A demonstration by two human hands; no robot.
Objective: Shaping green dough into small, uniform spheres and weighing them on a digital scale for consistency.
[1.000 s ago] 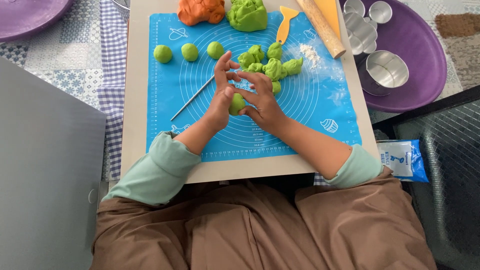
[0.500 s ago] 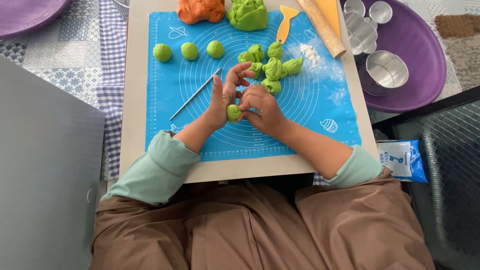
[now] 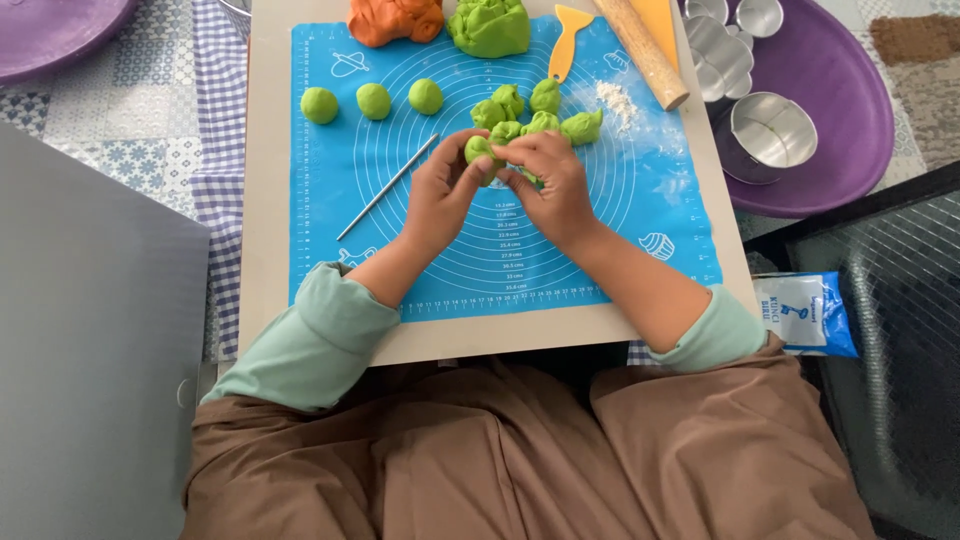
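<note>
A: What are the hands doing?

B: The left hand (image 3: 440,195) and right hand (image 3: 550,185) meet over the middle of the blue mat (image 3: 330,180). Both sets of fingers are clamped on a small green dough lump (image 3: 478,152), pinched between the fingertips just above the mat.

A: Where is that lump compared with the rest of the dough?

B: It sits just below a cluster of rough green pieces (image 3: 535,110), close to touching the nearest ones. Well to the left, three green balls (image 3: 373,100) lie in a row on the mat, apart from one another.

A: Anything near the left hand?

B: A thin metal rod (image 3: 385,188) lies at a slant on the mat, just beside the left hand's knuckles; I cannot tell if they touch.

A: And along the far edge?

B: An orange dough mass (image 3: 395,20) and a big green dough mass (image 3: 490,25) lie side by side. To their right are an orange scraper (image 3: 568,40), a rolling pin (image 3: 640,50) and a dusting of flour (image 3: 615,100).

A: Beyond the board?

B: A purple tray (image 3: 850,120) with metal cutters (image 3: 770,130) lies to the right, and a blue packet (image 3: 805,312) lies near the right elbow.
</note>
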